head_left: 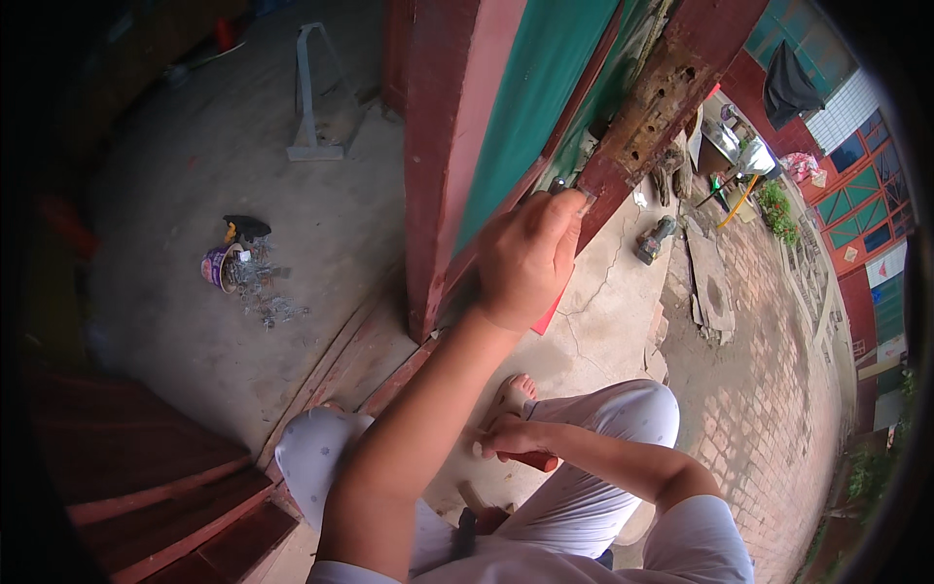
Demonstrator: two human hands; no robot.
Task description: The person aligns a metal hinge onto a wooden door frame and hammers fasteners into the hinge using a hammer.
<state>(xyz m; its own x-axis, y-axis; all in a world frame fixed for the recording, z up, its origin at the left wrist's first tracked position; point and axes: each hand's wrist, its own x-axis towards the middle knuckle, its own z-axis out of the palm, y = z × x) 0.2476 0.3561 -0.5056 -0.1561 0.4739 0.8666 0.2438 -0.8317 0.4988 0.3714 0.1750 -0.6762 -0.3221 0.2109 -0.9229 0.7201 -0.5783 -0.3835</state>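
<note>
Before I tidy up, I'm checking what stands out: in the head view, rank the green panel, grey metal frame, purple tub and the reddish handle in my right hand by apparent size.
1. Green panel
2. Grey metal frame
3. Purple tub and reddish handle: too alike to rank.

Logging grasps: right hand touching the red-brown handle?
Touching. Head view shows the right hand closed around the red-brown handle, whose end sticks out.
</note>
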